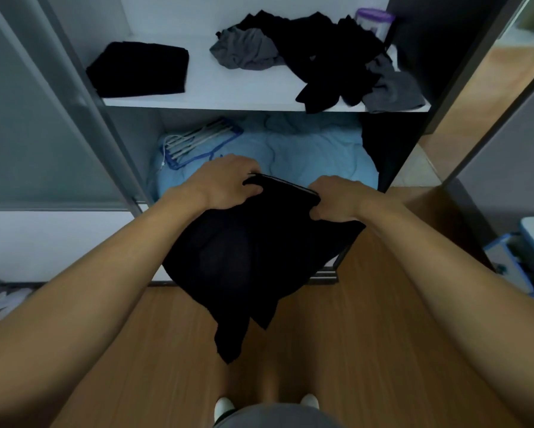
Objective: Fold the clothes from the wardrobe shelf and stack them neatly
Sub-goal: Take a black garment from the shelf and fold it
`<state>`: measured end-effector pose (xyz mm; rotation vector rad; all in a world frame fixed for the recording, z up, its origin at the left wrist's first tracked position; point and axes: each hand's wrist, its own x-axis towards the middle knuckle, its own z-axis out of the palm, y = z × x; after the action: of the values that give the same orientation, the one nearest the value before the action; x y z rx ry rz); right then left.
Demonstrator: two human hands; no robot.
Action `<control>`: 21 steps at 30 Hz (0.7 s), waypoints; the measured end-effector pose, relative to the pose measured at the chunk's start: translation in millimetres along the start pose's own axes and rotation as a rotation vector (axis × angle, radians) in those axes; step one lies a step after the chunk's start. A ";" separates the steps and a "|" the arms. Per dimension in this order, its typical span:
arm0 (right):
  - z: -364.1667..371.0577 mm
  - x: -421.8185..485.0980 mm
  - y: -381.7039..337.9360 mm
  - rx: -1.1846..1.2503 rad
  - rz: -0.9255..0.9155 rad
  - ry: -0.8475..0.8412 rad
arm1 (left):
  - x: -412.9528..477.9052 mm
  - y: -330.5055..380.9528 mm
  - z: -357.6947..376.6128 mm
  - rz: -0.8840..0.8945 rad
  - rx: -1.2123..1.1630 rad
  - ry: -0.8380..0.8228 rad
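Observation:
A black garment (247, 261) hangs in the air in front of the wardrobe, its lower end dangling over the wooden floor. My left hand (228, 183) grips its top edge on the left and my right hand (336, 200) grips the same edge on the right. On the white wardrobe shelf (204, 88) above, a folded black piece (142, 69) lies at the left. An unfolded heap of black and grey clothes (315, 60) covers the shelf's right half, one black end hanging over the front edge.
Below the shelf lies a light blue quilt (306, 156) with a blue-edged rack (197, 143) on it. A purple-lidded jar (374, 21) stands at the shelf's back right. Grey wardrobe panels flank both sides. A blue and white box (519, 261) sits on the floor at right.

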<state>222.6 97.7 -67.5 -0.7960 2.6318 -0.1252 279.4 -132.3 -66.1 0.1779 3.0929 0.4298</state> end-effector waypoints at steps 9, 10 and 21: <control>19.0 5.6 -6.9 0.189 0.011 0.449 | -8.9 -33.7 22.9 -0.197 -0.070 0.064; 19.7 5.2 -11.1 0.224 0.000 0.487 | -8.9 -37.5 25.7 -0.200 -0.061 -0.027; 66.1 -4.7 -14.4 0.494 -0.032 0.297 | -16.9 -12.5 57.1 -0.687 -1.305 0.273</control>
<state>259.3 90.0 -124.0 -0.6822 2.6714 -0.9252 296.5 -130.7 -124.5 -0.9305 2.1318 2.2314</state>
